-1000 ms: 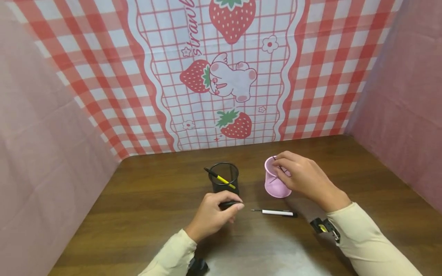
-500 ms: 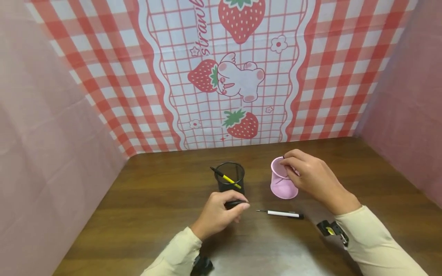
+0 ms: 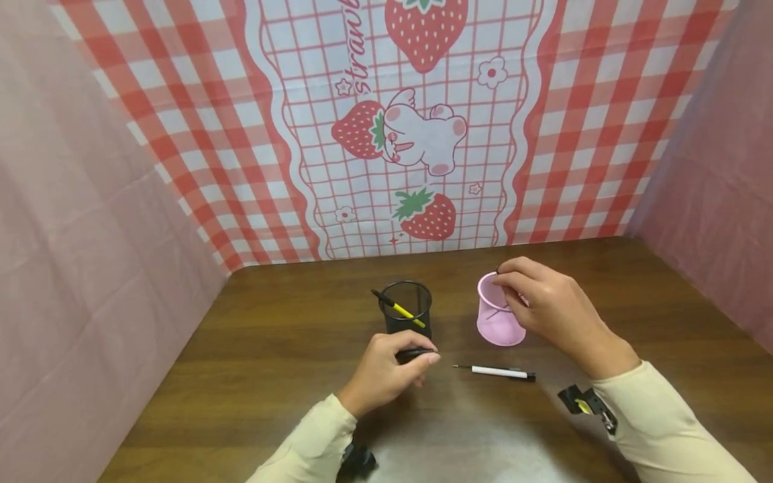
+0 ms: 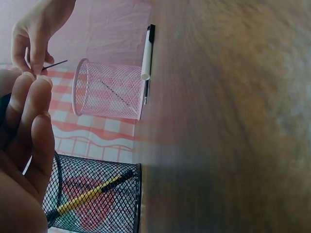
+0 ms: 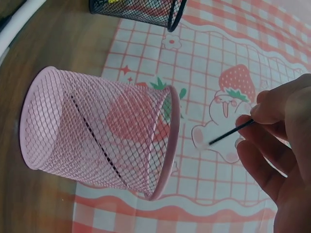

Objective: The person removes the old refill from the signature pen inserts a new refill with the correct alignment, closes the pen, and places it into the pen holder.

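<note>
My right hand [image 3: 558,312] is above the rim of a pink mesh pen holder [image 3: 501,332]. Thumb and finger pinch a thin black stick [image 5: 229,133], whose free end lies outside the mesh in the right wrist view. Inside the holder a second thin dark stick [image 5: 95,136] leans against the wall. My left hand [image 3: 382,367] holds a black pen-like piece [image 3: 415,353], partly hidden by the fingers. On the table between the hands lies a white and black pen [image 3: 501,372], its thin tip towards the left hand.
Behind my left hand stands a black mesh pen holder [image 3: 406,325] with a yellow and black pen [image 3: 398,308] leaning in it. A strawberry-print cloth [image 3: 417,154] hangs behind the brown wooden table [image 3: 272,349], with pink cloth on both sides.
The head view has shifted, moving everything rightward in it. My right hand has risen slightly relative to the pink holder's rim. My left hand keeps its hold on the black piece.
</note>
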`<state>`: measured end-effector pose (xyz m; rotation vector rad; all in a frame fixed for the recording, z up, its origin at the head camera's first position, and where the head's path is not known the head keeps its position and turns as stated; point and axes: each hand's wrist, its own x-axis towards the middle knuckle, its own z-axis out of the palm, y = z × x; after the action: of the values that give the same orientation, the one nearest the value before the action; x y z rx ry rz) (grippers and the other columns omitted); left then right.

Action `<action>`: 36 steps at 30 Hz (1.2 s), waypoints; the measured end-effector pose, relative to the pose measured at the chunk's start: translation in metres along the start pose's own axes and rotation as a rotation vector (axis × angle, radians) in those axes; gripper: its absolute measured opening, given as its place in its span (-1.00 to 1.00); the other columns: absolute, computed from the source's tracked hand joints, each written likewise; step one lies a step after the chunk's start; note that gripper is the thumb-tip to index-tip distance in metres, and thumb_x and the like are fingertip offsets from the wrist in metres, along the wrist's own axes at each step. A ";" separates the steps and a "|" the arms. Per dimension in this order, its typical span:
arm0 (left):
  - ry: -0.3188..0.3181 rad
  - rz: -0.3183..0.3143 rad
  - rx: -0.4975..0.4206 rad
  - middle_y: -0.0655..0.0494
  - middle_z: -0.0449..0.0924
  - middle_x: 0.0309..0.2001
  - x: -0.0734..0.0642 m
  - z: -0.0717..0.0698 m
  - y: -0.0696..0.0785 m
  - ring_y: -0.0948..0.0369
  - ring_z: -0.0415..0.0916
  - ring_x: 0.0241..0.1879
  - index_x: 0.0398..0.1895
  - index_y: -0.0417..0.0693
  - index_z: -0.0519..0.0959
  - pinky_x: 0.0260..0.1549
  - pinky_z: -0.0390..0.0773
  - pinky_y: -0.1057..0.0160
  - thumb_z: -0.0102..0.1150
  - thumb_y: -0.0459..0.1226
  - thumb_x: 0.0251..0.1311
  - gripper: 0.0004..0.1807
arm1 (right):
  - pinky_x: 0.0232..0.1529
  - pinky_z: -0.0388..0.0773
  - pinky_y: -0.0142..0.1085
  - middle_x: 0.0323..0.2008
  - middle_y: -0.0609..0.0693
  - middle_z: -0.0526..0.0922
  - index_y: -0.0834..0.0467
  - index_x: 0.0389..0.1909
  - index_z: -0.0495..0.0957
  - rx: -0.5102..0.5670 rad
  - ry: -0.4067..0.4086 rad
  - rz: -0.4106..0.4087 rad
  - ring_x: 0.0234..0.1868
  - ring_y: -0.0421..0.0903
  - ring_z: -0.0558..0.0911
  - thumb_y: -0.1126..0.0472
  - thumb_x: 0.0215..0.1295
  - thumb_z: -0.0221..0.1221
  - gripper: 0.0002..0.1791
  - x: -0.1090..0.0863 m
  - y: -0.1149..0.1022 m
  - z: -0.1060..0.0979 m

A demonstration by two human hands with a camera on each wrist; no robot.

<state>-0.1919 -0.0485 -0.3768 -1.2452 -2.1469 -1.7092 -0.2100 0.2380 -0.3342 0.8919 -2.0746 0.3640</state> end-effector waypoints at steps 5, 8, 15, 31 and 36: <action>0.005 -0.006 -0.004 -0.04 0.57 -0.65 0.000 -0.001 0.000 0.27 0.53 -0.72 -0.30 -0.30 0.65 -0.68 0.59 0.33 0.33 -0.50 0.18 -0.94 | -0.28 0.62 -0.12 -0.21 0.00 0.71 0.20 -0.29 0.70 0.006 -0.033 -0.044 -0.23 -0.04 0.67 0.34 0.12 0.22 -0.85 0.000 -0.004 0.004; 0.008 -0.013 -0.002 -0.04 0.57 -0.65 0.000 -0.001 -0.001 0.27 0.53 -0.72 -0.30 -0.29 0.65 -0.68 0.59 0.33 0.33 -0.50 0.19 -0.94 | -0.33 0.60 -0.13 -0.26 -0.04 0.69 0.16 -0.34 0.68 -0.012 -0.062 -0.040 -0.27 -0.06 0.63 0.33 0.11 0.17 -0.86 -0.001 -0.006 0.006; 0.014 -0.023 0.013 -0.01 0.57 -0.66 -0.003 -0.002 -0.002 0.30 0.52 -0.72 -0.31 -0.27 0.65 -0.69 0.57 0.35 0.34 -0.50 0.18 -0.94 | -0.29 0.63 -0.10 -0.30 -0.07 0.67 0.14 -0.26 0.67 -0.001 -0.152 -0.008 -0.24 -0.06 0.64 0.36 0.05 0.28 -0.80 -0.005 -0.011 0.010; 0.001 -0.047 0.006 0.09 0.60 -0.61 -0.006 0.002 -0.034 0.36 0.54 -0.69 -0.25 -0.11 0.68 -0.68 0.60 0.30 0.35 -0.34 0.25 -0.94 | -0.39 0.62 -0.10 -0.38 -0.16 0.60 0.06 -0.33 0.72 -0.017 -0.207 -0.025 -0.30 -0.13 0.63 0.35 -0.01 0.35 -0.80 -0.008 -0.018 0.014; 0.009 -0.043 0.014 -0.05 0.60 -0.61 0.000 0.000 -0.010 0.29 0.54 -0.70 -0.28 -0.23 0.67 -0.67 0.61 0.29 0.33 -0.43 0.23 -0.95 | -0.39 0.62 -0.12 -0.38 -0.21 0.60 0.00 -0.37 0.70 0.004 -0.211 -0.032 -0.32 -0.20 0.61 0.31 -0.01 0.36 -0.82 -0.006 -0.021 0.014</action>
<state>-0.1983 -0.0493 -0.3844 -1.1946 -2.1918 -1.7100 -0.2010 0.2183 -0.3492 1.0003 -2.2490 0.2667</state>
